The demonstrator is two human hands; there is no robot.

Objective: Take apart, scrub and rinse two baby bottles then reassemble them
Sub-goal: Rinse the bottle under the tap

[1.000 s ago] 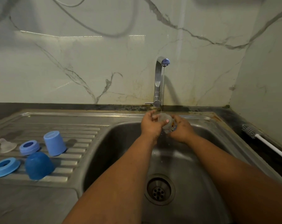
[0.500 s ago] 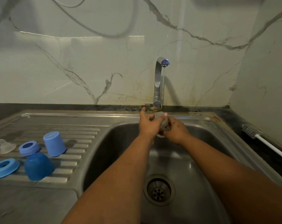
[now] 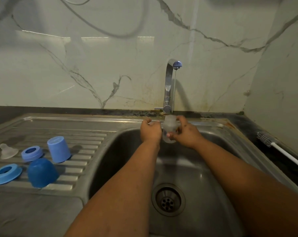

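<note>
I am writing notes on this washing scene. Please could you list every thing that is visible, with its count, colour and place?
clear bottle: 1, translucent, under the tap's thin stream, above the basin
tap: 1, chrome with blue tip, behind the basin
sink: 1, steel, centre, with round drain
caps: 2, light blue and dark blue, upside down on the drainboard
rings: 2, blue, on the drainboard, second nearer the left edge
teat: 1, clear, far left of the drainboard
bottle brush: 1, white handle, grey bristles, on the dark counter at right
left hand: 1, beside the bottle, fingers curled; what it holds is unclear
right hand: 1, holds the bottle
</note>
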